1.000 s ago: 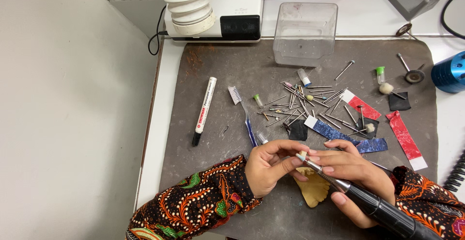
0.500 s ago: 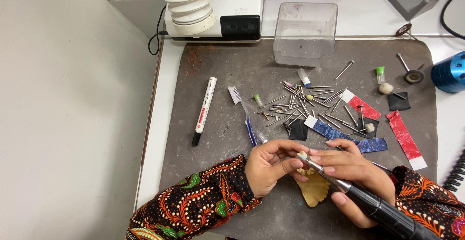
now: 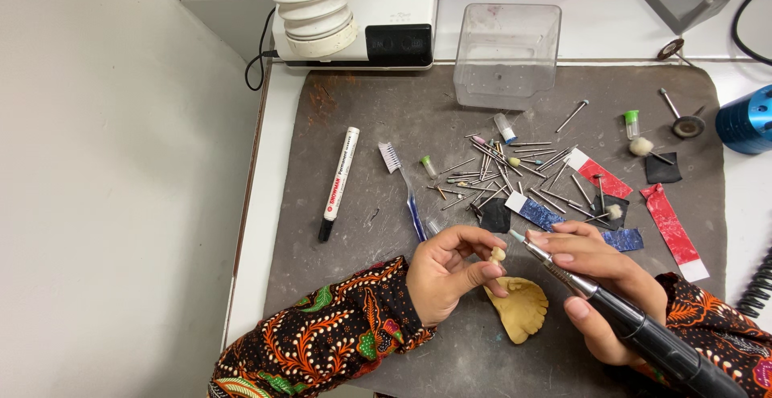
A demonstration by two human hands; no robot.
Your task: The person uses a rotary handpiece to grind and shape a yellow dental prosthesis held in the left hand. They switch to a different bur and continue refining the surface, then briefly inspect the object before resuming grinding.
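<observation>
Fingers of the left hand (image 3: pixel 450 273) are closed narrowly on a small cream tooth-shaped piece (image 3: pixel 498 254), pinched between thumb and fingertips at lower centre of the frame. A dark rotary handpiece (image 3: pixel 635 330) is gripped pen-like by the right hand (image 3: pixel 599 281), fingers wrapped tight around it, and its pale tip is held just beside the small piece; whether they touch cannot be told. Below both hands, a yellowish dental cast (image 3: pixel 521 309) is laid on the grey mat (image 3: pixel 354 301) covering the surface. Scattered metal burs (image 3: pixel 503 169) are spread across the centre of the mat, with a white marker (image 3: pixel 338 182) and a toothbrush (image 3: pixel 402 189) to their left. A clear plastic box (image 3: pixel 507 54) is set at upper centre, and red abrasive strips (image 3: pixel 671 221) lie at the right.
</observation>
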